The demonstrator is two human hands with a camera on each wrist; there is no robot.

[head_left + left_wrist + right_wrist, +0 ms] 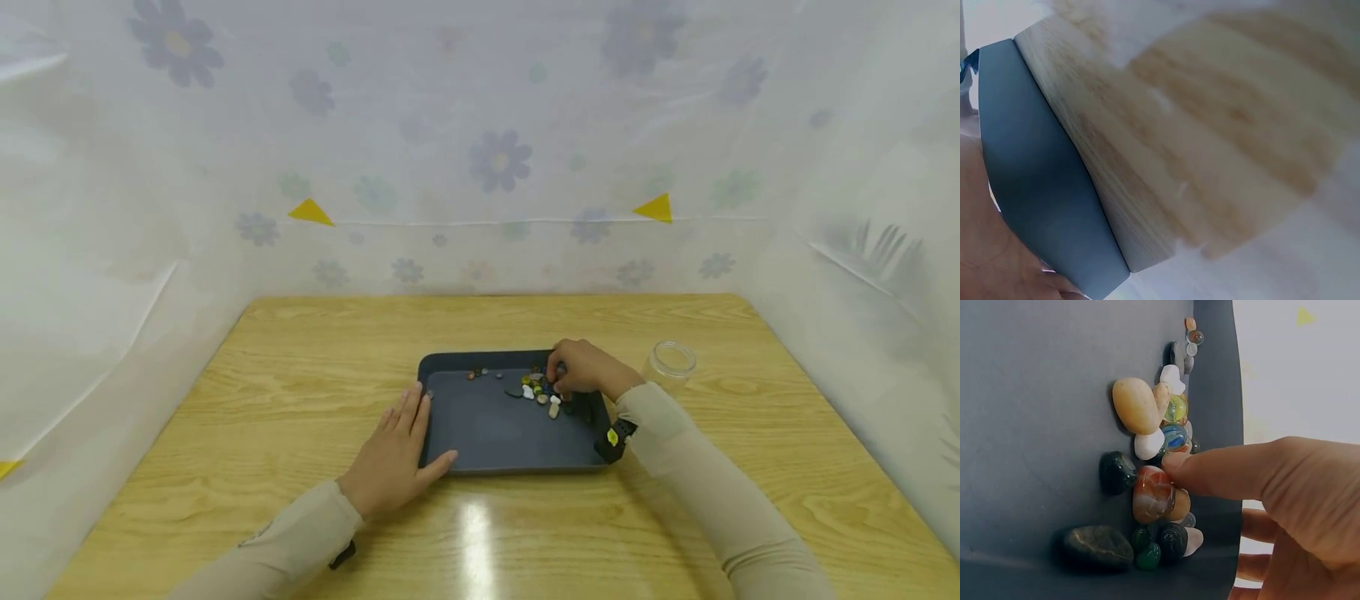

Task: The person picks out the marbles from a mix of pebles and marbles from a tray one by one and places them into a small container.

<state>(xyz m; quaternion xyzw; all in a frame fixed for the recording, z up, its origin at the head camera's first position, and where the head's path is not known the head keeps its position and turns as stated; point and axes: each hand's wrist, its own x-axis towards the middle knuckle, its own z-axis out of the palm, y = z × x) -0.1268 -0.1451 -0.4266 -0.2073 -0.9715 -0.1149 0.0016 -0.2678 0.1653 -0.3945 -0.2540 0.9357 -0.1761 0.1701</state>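
Observation:
A dark grey tray (pixel 487 433) lies on the table. My left hand (pixel 393 458) rests on its left side, fingers straight along the rim and thumb over the near edge. My right hand (pixel 588 367) reaches over the far right part of the tray. In the right wrist view, one straight digit (pixel 1229 469) touches mixed pebbles beside a blue glass marble (pixel 1175 436) and a red-and-white stone (pixel 1152 494). A cream pebble (pixel 1135 406) and a dark stone (pixel 1097 547) lie near. The right hand's other fingertips are hidden behind the rim.
A clear glass jar (pixel 672 362) stands right of the tray, partly behind the right forearm. A few small stones (pixel 476 374) lie along the tray's far wall. White flowered sheets (pixel 498 158) hang behind and beside the wooden table (pixel 322 358).

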